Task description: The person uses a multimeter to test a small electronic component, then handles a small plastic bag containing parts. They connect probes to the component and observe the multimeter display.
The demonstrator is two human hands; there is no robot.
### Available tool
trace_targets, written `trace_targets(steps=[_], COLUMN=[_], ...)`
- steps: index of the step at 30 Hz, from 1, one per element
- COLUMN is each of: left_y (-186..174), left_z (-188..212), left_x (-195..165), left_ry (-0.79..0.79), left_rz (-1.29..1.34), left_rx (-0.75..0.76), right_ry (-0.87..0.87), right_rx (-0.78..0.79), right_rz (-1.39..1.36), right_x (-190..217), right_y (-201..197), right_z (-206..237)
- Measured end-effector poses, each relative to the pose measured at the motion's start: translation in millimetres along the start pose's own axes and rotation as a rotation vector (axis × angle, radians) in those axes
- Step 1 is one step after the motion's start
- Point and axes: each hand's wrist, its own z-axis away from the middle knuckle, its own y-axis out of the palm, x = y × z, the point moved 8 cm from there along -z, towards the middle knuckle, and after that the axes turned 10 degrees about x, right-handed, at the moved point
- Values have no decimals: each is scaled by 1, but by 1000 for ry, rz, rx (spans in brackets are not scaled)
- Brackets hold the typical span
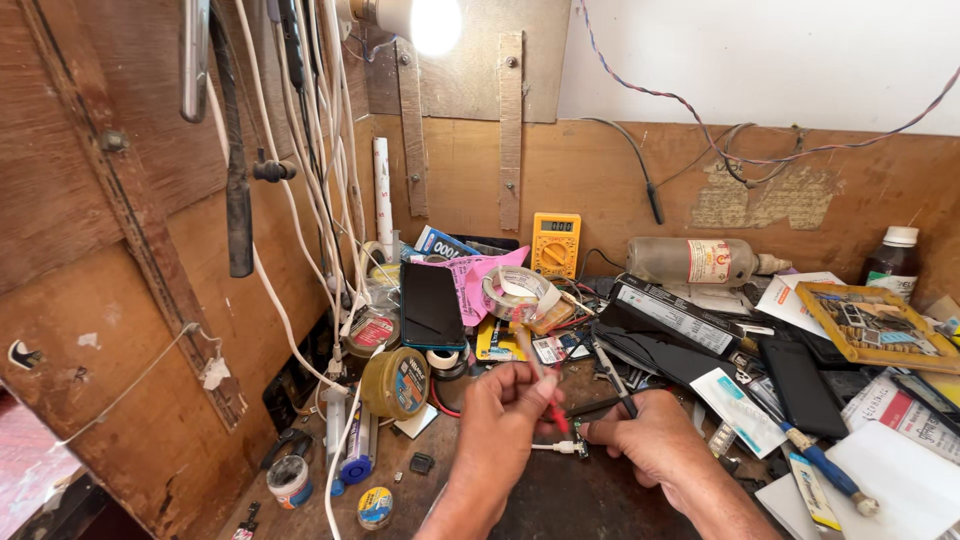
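Hard to make out what lay under the right hand [655, 440], its fingers pressed down on a small dark part by the white plug [560, 447]. Left hand [503, 410] clamped on a red probe [548, 395], tip slanting down just left of that part, near the middle of the cluttered surface [560, 500].

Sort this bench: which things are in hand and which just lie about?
In hand: left hand holding red-handled tool; right hand at small white connector.
Lying about: yellow multimeter, tape roll, dark phone, plastic bottle.
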Motion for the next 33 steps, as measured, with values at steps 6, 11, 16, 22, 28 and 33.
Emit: trace_targets(steps=[6, 11, 16, 22, 28, 33], left_y=[-6, -8, -5, -3, 2, 5], left_z=[-5, -2, -1, 1, 1, 2], left_x=[15, 23, 18, 19, 17, 15], left_ry=[49, -3, 44, 18, 37, 25], left_rz=[102, 24, -58, -50, -54, -65], left_rx=[-17, -32, -24, -27, -27, -9], right_ry=[5, 25, 13, -21, -8, 0], right_rx=[17, 48, 65, 57, 25, 29], right_rz=[25, 3, 23, 43, 72, 70], right_x=[2, 3, 2, 1, 4, 5], right_y=[0, 1, -2, -1, -2, -1], right_z=[-3, -1, 5, 7, 9, 12])
